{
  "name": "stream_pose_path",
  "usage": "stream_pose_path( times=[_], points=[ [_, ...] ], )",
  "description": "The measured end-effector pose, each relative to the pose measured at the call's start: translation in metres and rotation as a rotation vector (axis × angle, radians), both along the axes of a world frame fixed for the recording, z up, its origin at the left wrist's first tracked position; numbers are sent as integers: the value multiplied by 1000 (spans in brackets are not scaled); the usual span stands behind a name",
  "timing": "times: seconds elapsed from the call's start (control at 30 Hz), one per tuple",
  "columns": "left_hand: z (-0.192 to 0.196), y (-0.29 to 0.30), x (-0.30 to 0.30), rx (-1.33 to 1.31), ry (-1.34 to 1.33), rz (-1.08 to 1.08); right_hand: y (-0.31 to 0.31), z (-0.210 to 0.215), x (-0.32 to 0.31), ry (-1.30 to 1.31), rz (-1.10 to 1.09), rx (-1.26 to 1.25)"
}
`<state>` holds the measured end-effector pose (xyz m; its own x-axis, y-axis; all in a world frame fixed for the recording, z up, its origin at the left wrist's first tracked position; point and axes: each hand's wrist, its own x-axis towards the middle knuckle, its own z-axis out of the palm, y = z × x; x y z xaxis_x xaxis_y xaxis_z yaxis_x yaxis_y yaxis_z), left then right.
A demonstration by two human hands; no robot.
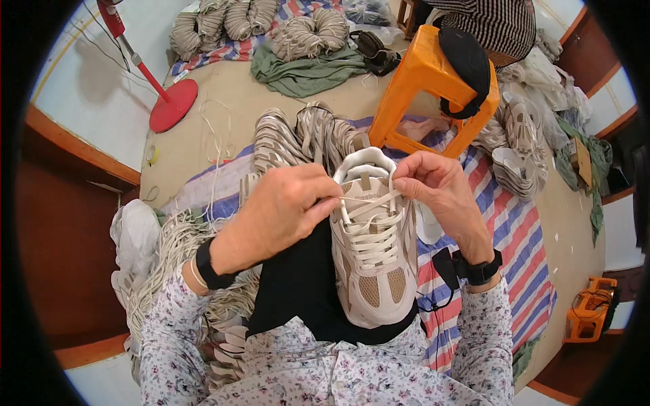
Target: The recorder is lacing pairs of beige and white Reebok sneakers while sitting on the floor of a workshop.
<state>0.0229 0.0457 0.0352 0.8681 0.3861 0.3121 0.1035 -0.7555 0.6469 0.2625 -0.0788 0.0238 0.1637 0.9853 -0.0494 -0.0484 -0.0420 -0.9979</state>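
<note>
A beige and white sneaker (374, 271) rests on my lap, toe toward me, its white laces (371, 223) threaded up the front. My left hand (281, 210) pinches one lace end at the left side of the shoe's collar. My right hand (437, 183) pinches the other lace end at the right side of the tongue. Both hands sit at the top eyelets, pulling the lace taut across the tongue. I wear flowered sleeves and a dark band on each wrist.
An orange plastic stool (426, 88) with a black bag on it stands just beyond the shoe. Bundles of shoe uppers (305, 135) lie on the striped mat (514, 230). A heap of white laces (169, 257) is at my left. A red fan stand (172, 105) stands far left.
</note>
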Motion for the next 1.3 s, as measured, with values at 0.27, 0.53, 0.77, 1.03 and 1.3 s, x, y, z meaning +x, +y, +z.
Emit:
stream_pose_path(
  times=[0.27,0.53,0.77,1.03,1.3],
  points=[
    [-16,-8,-4,272,-101,191,-2,1,4,-54,29,61],
    [-33,-15,-10,-303,134,310,-9,-12,-5,4,40,8],
    [-26,1,-7,-545,168,183,-12,-5,-1,-56,10,0],
    [-25,10,-10,-769,198,-13,-8,-4,-2,-23,-33,-10],
    [-20,7,-12,-515,119,-89,-8,-7,-1,11,-30,-14]
  ],
)
